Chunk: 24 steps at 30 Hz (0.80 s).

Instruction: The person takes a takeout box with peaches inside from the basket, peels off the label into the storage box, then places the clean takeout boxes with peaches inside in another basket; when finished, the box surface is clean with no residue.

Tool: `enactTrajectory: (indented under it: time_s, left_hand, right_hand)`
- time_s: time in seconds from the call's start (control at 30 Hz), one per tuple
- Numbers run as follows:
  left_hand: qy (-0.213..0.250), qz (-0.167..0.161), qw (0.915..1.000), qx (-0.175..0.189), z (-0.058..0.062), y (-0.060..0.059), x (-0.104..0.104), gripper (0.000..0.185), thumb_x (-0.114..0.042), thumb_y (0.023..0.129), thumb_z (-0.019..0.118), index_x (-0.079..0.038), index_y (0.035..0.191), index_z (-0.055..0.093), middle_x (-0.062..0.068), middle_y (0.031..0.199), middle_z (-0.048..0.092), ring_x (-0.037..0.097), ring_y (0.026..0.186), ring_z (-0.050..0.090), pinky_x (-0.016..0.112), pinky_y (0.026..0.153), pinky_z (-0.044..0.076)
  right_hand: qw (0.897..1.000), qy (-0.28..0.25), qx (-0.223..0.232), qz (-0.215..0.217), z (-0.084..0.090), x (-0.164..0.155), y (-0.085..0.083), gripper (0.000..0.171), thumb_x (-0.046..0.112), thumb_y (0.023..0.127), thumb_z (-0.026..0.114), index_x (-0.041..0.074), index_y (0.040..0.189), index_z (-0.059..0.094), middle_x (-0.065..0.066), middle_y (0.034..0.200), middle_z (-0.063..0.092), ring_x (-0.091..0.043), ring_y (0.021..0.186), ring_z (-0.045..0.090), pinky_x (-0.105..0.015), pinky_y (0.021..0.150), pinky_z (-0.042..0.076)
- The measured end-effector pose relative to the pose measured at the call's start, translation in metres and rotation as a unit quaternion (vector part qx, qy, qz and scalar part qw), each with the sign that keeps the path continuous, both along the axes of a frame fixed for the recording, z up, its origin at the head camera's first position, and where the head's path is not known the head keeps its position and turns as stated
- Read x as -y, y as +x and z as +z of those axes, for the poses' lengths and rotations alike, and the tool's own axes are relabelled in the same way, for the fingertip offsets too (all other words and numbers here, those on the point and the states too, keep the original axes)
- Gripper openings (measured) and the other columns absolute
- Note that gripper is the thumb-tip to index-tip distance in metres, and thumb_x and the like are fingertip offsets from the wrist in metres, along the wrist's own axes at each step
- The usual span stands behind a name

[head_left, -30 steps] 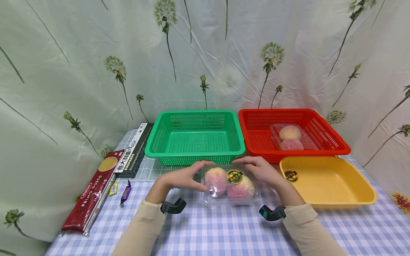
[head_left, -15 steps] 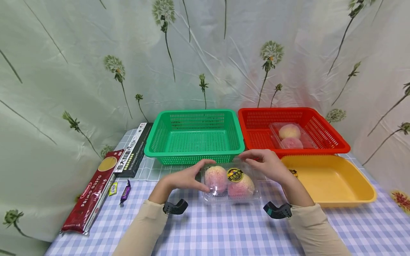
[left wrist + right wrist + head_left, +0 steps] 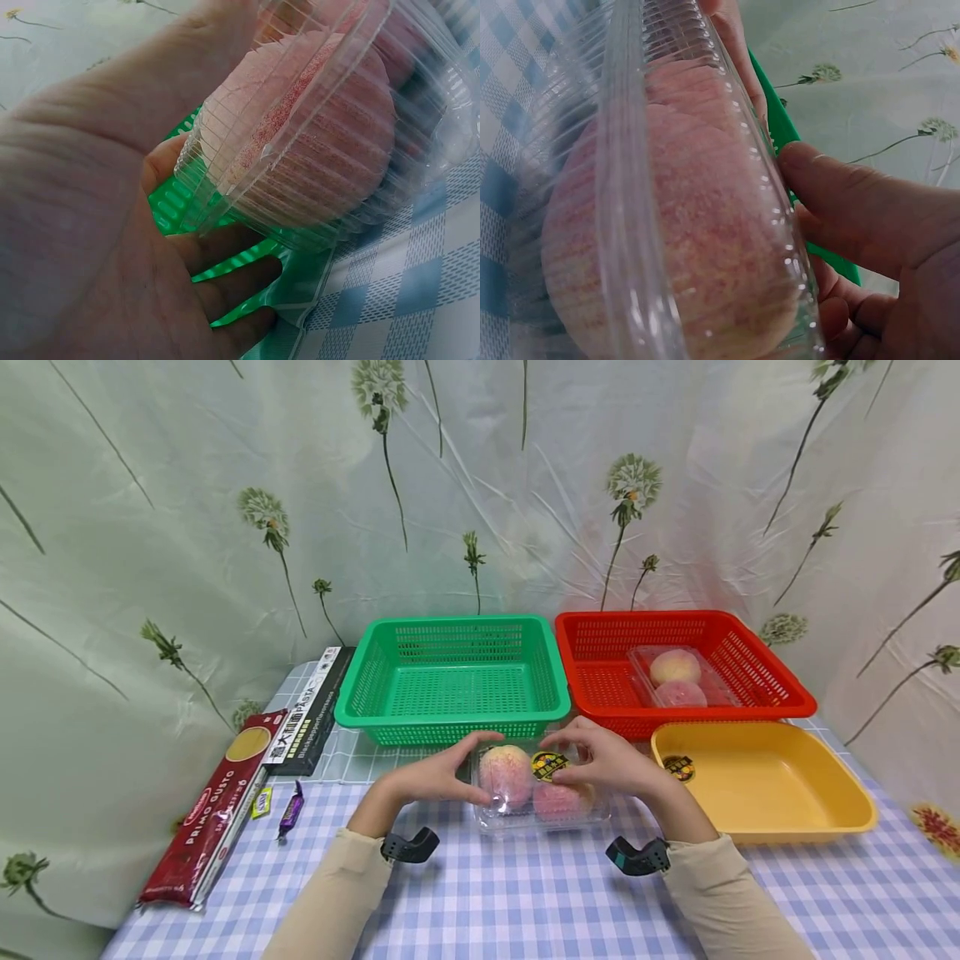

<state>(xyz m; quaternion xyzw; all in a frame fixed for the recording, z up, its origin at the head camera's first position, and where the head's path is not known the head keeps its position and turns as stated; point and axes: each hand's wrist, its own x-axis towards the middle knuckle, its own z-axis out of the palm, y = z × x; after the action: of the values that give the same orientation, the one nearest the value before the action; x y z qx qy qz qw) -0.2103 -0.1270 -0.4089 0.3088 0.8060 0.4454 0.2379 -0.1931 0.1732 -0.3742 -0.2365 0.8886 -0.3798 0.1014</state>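
So the main thing here is a clear plastic box [image 3: 525, 820] holding two pinkish-yellow peaches [image 3: 505, 777] side by side, with a round black-and-yellow sticker [image 3: 550, 766] on its lid. It's on the table, right between the two hands. Left hand [image 3: 438, 777] has the 9 o'clock end in its grip, thumb on the near side, fingers round toward the back. Right hand [image 3: 603, 760] is pinching it from the 3 o'clock side, thumb by the sticker and forefinger at the far edge; the right wrist view shows other fingers curled behind.

Just past the box at 11 o'clock is a green basket [image 3: 457, 685]. Red basket [image 3: 603, 681] is at 2 o'clock, with a second clear box [image 3: 716, 681] of two peaches lying in it. At 3 o'clock, near the right hand, there's a yellow tray [image 3: 780, 781] with a round dark sticker [image 3: 678, 767] at its 9 o'clock end.

Over at 9 o'clock, well apart, you've got a purple candy [image 3: 291, 810], then a small yellow candy [image 3: 262, 802], then a red spaghetti packet [image 3: 217, 810]. A black-and-white pasta box [image 3: 311, 714] lies between 9 and 10. Blue-and-white checked cloth [image 3: 465, 893] at 6 o'clock, dandelion-print curtain [image 3: 480, 485] at 12.
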Motion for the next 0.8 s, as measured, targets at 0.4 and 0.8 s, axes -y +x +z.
enactTrajectory:
  time_s: [0.4, 0.8]
  left_hand:
    - [0.002, 0.003, 0.9999, 0.01, 0.0, -0.0009, -0.0002, 0.088, -0.03, 0.086, 0.079, -0.027, 0.155, 0.025, 0.002, 0.162, 0.026, 0.025, 0.149, 0.027, 0.052, 0.119, 0.029]
    - [0.005, 0.001, 0.9999, 0.013, 0.0003, -0.0012, -0.0002, 0.089, -0.031, 0.086, 0.08, -0.027, 0.155, 0.025, 0.003, 0.161, 0.027, 0.025, 0.147, 0.031, 0.051, 0.118, 0.031]
  right_hand:
    - [1.0, -0.012, -0.002, 0.007, -0.0019, 0.0031, 0.0011, 0.037, 0.024, 0.081, 0.083, 0.018, 0.115, 0.068, -0.006, 0.104, 0.053, -0.021, 0.094, 0.047, -0.03, 0.075, 0.041]
    - [0.999, -0.032, -0.031, -0.007, 0.002, 0.008, 0.004, 0.024, 0.016, 0.083, 0.081, 0.016, 0.1, 0.064, -0.004, 0.102, 0.058, -0.021, 0.091, 0.05, -0.031, 0.076, 0.046]
